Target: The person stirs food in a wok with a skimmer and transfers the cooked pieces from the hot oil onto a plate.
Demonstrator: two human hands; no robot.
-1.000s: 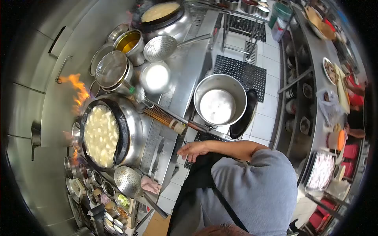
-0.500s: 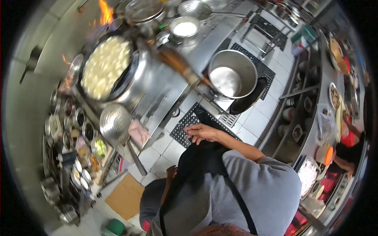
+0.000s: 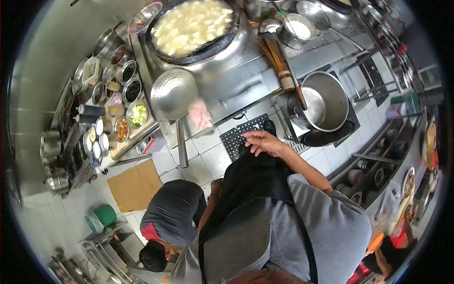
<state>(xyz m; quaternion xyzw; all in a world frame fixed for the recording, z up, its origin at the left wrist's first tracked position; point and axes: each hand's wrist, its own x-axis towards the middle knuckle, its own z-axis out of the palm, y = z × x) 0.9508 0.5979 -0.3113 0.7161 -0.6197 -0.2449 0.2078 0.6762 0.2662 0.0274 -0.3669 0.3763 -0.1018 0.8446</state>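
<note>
My right hand [image 3: 264, 143] hangs in front of my black apron, fingers loosely curled and apart, holding nothing. My left hand [image 3: 216, 186] is down at my side, mostly hidden by the apron, and its fingers do not show. Beyond my hands, a wok [image 3: 189, 60] holds pale chunks [image 3: 194, 27] in bubbling liquid. A perforated strainer [image 3: 174, 92] lies on the steel counter with its handle past the edge, beside a pink cloth [image 3: 199, 114]. To the right, a bamboo brush [image 3: 280, 61] lies next to a long handle [image 3: 300, 94].
A large empty pot [image 3: 324, 100] stands low at the right. Seasoning bowls [image 3: 127, 90] and chopped greens [image 3: 138, 114] fill the left side. Another person [image 3: 175, 213] bends over at lower left, near cardboard [image 3: 135, 186] and a green bin [image 3: 105, 215]. Shelves [image 3: 378, 161] line the right.
The view has swung left, so the wok, strainer and pot appear farther right. The bent person has come into view, and the flames are no longer seen. My right hand stays empty.
</note>
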